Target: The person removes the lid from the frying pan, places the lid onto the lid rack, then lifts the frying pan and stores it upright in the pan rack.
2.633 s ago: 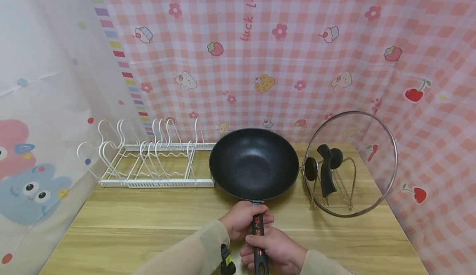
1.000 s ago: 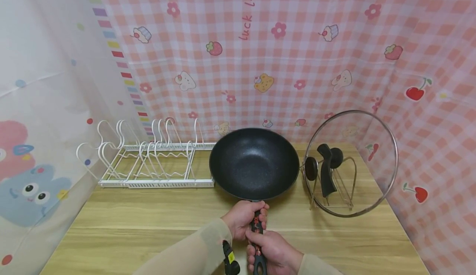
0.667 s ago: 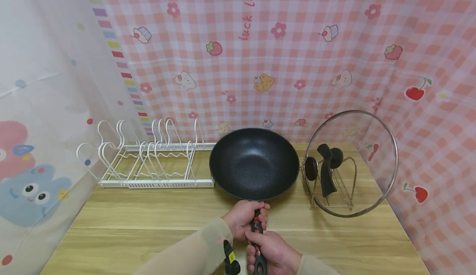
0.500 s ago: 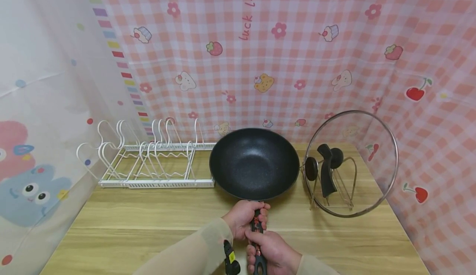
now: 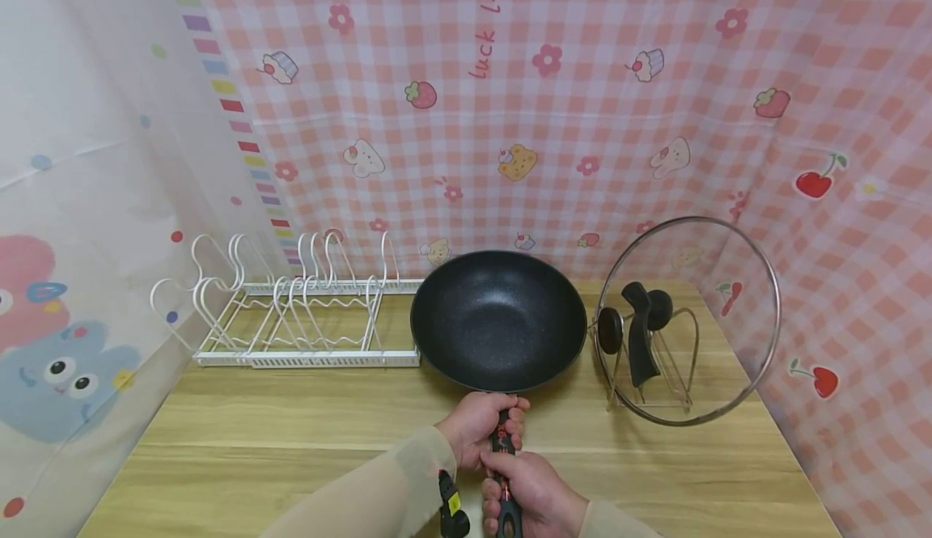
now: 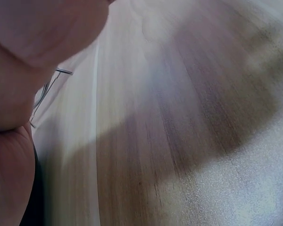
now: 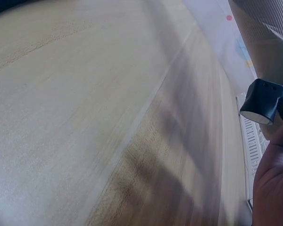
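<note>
Two-handed hold: left hand grips handle close to wok, right hand grips toward end. Wok between white rack and glass lid; base contact hidden. Step judged: gripping; any lift calls for even support.

From my end, the head camera gives me one clean read: "luck life", reddish-pink handwriting-style lettering on the pink checkered cloth, two words running sideways, bottom to top. I also get red characters on the black pan handle; partly covered, I can't make them out. Yellow label on the black wrist device: too small for me to read.
</note>
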`<move>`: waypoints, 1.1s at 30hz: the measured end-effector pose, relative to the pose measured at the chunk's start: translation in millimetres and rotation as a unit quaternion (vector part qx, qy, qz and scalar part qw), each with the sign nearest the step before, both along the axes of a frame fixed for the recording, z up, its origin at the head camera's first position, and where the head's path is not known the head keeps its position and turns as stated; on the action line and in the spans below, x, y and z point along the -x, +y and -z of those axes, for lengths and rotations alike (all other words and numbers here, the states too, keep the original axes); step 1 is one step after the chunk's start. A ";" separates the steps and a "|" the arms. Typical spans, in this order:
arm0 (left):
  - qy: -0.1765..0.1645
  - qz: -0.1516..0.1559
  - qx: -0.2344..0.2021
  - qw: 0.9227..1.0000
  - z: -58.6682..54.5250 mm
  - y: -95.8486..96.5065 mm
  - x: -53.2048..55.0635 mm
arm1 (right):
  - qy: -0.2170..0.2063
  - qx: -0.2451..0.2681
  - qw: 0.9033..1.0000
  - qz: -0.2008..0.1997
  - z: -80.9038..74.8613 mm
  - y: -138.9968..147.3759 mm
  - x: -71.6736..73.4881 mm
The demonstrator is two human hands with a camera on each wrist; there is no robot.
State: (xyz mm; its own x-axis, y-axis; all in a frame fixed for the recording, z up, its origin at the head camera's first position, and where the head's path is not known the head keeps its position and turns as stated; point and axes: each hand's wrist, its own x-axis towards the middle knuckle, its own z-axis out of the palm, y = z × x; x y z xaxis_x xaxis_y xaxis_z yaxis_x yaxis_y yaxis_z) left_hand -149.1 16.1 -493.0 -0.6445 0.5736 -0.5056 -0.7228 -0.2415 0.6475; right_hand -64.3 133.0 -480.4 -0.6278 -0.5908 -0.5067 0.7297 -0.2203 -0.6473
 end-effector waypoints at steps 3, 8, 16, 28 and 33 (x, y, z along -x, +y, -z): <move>0.001 0.000 0.001 1.000 0.0 0.0 -0.2 | -0.002 0.000 1.000 0.005 0.1 -0.8 -0.4; 0.007 -0.002 0.004 1.000 1.3 0.3 -0.4 | -0.003 -0.007 1.000 0.019 -0.4 -3.2 -1.1; 0.007 -0.005 0.000 1.000 1.5 0.9 0.4 | -0.004 -0.018 0.999 0.035 -2.2 -5.6 -1.6; 0.002 -0.009 -0.001 1.000 0.3 1.2 0.3 | 0.002 -0.019 0.999 0.037 -3.0 -6.1 -1.4; 0.000 -0.009 -0.001 1.000 -0.5 1.7 -0.1 | 0.002 -0.024 0.999 0.044 -5.1 -6.8 -2.4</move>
